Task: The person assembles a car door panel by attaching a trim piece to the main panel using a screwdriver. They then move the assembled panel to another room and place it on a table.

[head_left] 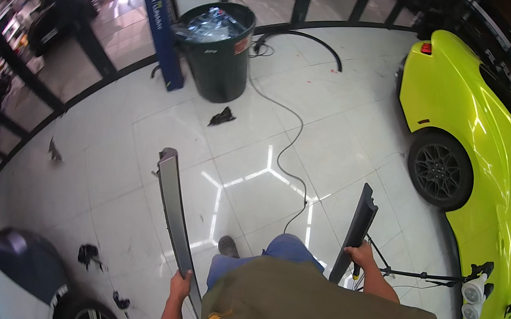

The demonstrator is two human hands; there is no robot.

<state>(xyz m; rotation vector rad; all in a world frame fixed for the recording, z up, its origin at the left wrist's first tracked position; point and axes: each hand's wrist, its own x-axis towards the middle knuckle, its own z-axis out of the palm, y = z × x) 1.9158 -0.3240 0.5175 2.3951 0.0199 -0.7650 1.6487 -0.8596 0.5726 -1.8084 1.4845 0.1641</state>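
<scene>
In my left hand (pixel 180 284) is a long, narrow car trim strip (pixel 174 207), grey with a darker edge, and the fingers are wrapped round its lower part. It slants away from me to the left, clear of the floor. My right hand (pixel 359 253) is closed round a second long strip, a dark grey trim piece (pixel 359 217), held nearly upright on my right side. A small dark handle with a yellow tip (pixel 355 275) shows just below this hand; whether the fingers also hold it, I cannot tell.
Ahead stands a dark green bin (pixel 216 72) full of clear plastic, beside a blue post (pixel 161 15). A grey cable (pixel 296 116) crosses the tiled floor. At right are a lime-yellow car (pixel 489 138) and a lamp on a stand (pixel 472 300). Another car (pixel 25 263) is at lower left, near black scraps (pixel 89 256).
</scene>
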